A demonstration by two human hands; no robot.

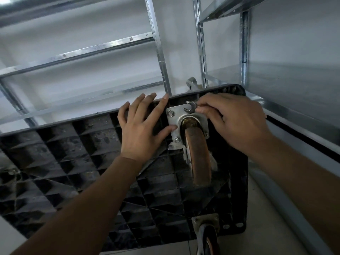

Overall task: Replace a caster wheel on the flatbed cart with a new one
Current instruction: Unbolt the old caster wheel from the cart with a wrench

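A flatbed cart [77,162] stands tipped on its side, its black ribbed underside facing the viewer. Near the cart's upper right corner sits a worn brown caster wheel [199,155], held by a steel mounting plate [173,120] with hex bolts at its corners. The left hand [141,129] lies flat, fingers spread, bracing the underside beside the plate. The right hand [228,118] pinches a small open-end wrench [190,107] at the plate's upper edge. The caster looks heavy, rigid and grimy; it is probably best gripped by its metal fork or plate. A second caster [207,234] sits at the lower right corner.
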